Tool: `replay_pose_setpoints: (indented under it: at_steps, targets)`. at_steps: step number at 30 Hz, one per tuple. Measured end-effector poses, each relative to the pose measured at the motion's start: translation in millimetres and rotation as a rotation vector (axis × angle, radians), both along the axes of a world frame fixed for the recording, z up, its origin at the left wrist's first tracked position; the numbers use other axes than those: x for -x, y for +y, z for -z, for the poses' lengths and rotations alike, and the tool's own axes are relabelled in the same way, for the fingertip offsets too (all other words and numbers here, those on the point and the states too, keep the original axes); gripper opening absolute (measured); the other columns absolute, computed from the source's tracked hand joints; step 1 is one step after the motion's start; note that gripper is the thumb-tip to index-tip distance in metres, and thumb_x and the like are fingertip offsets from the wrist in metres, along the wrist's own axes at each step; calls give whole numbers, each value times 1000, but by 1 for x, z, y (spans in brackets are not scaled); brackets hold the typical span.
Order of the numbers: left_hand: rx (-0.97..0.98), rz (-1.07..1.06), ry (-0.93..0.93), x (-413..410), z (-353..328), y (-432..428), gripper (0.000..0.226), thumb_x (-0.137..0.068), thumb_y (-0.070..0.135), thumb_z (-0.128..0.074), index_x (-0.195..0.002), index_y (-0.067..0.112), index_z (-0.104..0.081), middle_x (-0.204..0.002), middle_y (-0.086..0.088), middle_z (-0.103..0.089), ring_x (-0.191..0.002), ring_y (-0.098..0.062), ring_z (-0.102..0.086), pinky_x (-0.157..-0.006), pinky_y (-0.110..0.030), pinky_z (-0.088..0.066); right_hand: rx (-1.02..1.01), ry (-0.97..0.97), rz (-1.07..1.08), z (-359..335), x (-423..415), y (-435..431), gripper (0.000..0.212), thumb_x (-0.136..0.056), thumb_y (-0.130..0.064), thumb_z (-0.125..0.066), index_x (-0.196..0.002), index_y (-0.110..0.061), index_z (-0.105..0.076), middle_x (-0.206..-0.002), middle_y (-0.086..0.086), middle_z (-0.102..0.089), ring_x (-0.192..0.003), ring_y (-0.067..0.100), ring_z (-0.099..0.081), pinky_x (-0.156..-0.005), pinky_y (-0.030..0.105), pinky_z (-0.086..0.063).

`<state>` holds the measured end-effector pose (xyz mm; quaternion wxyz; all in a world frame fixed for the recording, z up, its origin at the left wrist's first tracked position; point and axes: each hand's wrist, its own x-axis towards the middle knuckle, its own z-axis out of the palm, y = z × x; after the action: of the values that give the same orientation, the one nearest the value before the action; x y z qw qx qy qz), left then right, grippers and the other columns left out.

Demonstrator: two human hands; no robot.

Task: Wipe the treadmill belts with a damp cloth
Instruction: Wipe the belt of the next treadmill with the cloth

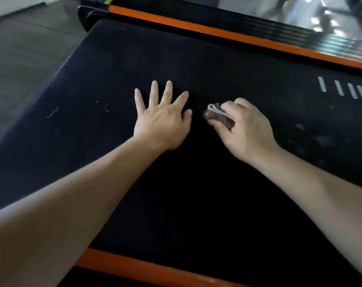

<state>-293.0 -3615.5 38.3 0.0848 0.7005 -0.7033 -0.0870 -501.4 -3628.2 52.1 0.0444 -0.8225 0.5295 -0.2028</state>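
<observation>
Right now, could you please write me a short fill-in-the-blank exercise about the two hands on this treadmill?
1. The left hand lies flat on the treadmill belt with its fingers ____.
2. The right hand is curled round a folded ____.
3. The rails along both edges of the belt are coloured ____.
Missing words: spread; cloth; orange.

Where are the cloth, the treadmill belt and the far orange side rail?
cloth (218,116): head view, brown folded part beside its white edge.
treadmill belt (227,65): head view, bare textured surface towards the far side.
far orange side rail (217,33): head view, middle of the strip.
</observation>
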Motion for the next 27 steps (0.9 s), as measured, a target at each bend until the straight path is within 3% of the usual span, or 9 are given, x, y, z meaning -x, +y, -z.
replay_pose_setpoints:
  at_steps: [2,7,13,18,20,24,27]
  targets:
    - [-6,7,-11,0,0,1,60,-105,56,-24,-162,37,-20,-174,-7,-3,-158,-36,10,-122,-66,10,-20,11,-27,-4,11,-14,29,-92,-51,-62,-83,-23,-55,-84,-4,-51,-74,17,-52,-59,32,-39]
    - [-6,14,-25,0,-1,2,62,-105,58,-22,-163,37,-18,-174,-7,-2,-158,-36,11,-122,-67,10,3,9,286,-11,23,-71,30,-94,-51,-59,-82,-26,-47,-88,-1,-53,-81,24,-58,-57,31,-32]
    - [-5,20,-51,1,0,1,65,-103,63,-19,-163,37,-15,-174,-9,-1,-158,-38,11,-121,-68,9,-25,-1,1,-4,11,-44,28,-91,-48,-65,-82,-23,-55,-83,-5,-51,-72,14,-51,-60,30,-36]
    - [6,22,-43,1,1,1,65,-103,62,-18,-163,36,-13,-174,-9,0,-158,-38,11,-121,-68,9,24,6,384,-10,18,-117,29,-92,-55,-56,-92,-26,-58,-99,7,-63,-94,33,-63,-68,37,-44]
    - [5,22,-46,2,0,1,65,-103,62,-18,-163,37,-14,-174,-8,0,-158,-38,11,-121,-68,8,56,20,295,-3,-2,-110,32,-92,-54,-59,-100,-23,-63,-102,7,-62,-94,31,-62,-70,36,-43]
    - [16,23,-43,2,1,1,65,-103,62,-19,-163,37,-15,-173,-8,-1,-158,-38,10,-121,-68,8,-18,30,6,-4,-13,-96,31,-91,-54,-63,-91,-23,-60,-92,1,-59,-82,22,-56,-67,33,-42]
    - [31,23,-24,2,2,2,64,-104,62,-20,-163,36,-15,-174,-8,-2,-158,-37,11,-121,-68,9,4,17,261,-11,9,-143,34,-92,-55,-59,-99,-22,-64,-101,6,-68,-99,34,-64,-73,35,-43]
